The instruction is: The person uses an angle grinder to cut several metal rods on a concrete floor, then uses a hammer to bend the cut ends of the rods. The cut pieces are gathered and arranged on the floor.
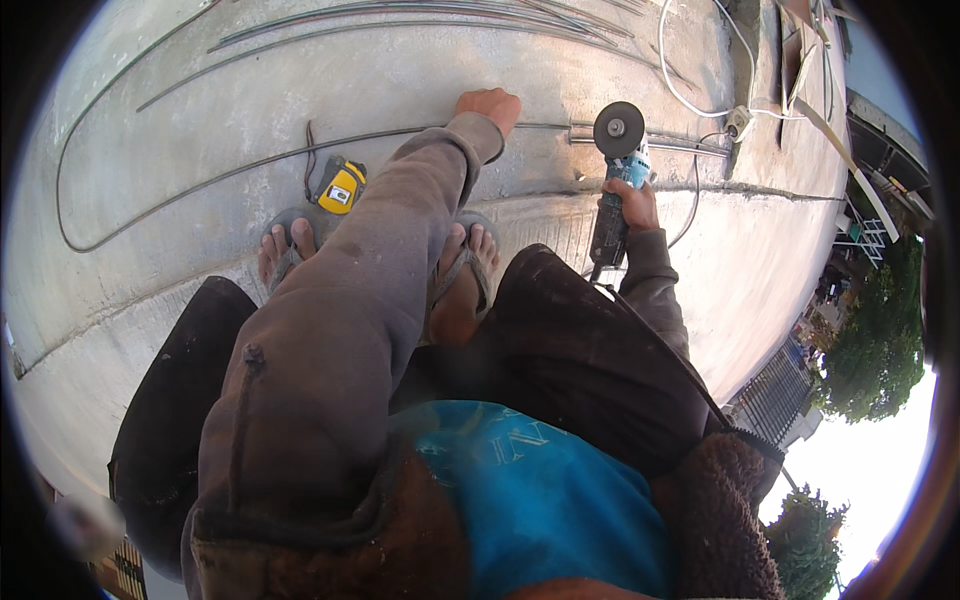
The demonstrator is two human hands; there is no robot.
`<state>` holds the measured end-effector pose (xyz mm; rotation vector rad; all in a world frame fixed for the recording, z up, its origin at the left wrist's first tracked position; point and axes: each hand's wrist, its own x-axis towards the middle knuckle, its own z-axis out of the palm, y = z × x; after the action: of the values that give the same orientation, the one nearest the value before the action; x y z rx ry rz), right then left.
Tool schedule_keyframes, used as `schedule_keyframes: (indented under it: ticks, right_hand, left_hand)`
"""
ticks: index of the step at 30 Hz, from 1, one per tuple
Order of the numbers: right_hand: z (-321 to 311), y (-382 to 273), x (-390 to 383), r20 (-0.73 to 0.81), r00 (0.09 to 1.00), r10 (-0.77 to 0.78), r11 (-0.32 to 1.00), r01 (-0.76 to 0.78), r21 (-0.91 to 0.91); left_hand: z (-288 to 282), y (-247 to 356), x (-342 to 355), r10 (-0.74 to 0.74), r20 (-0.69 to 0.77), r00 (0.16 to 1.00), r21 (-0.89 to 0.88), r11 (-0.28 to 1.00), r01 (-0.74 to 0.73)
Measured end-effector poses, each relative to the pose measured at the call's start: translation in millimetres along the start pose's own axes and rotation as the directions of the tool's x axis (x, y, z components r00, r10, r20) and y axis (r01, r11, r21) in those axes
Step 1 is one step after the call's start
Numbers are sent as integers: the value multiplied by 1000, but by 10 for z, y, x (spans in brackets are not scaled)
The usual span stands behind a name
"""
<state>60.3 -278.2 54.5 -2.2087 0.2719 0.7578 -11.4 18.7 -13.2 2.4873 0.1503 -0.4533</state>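
My right hand (637,204) is wrapped around the body of a teal and black angle grinder (612,225). Its dark round disc (618,130) points away from me, above the concrete. My left arm reaches forward, and my left hand (490,104) is closed low over a long thin steel rod (545,126). The fingers' undersides are hidden, but the rod comes out on both sides of the hand and cuff. To the right, the rod's end lies beside several short straight rods (690,148) near the disc. Leftward it bends round in a wide loop.
A yellow and black tape measure (342,186) lies by my left foot (288,245). Farther off, several long rods (400,10) lie on the concrete floor (200,120). A white cable (664,50) runs to a socket block (739,122) at the right. The grinder's cord trails past my right knee.
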Motion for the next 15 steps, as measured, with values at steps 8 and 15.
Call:
schedule_keyframes:
  ticks: [8,15]
  right_hand:
    - [-143,-50,-637,-122,982,144,924,-90,371]
    - [51,114,-758,-119,960,252,849,-161,504]
  left_hand:
    - [-1839,-1862,-1326,127,330,935,412,872,-264]
    - [-2676,-3446,-2768,-438,-55,897,468,782,411]
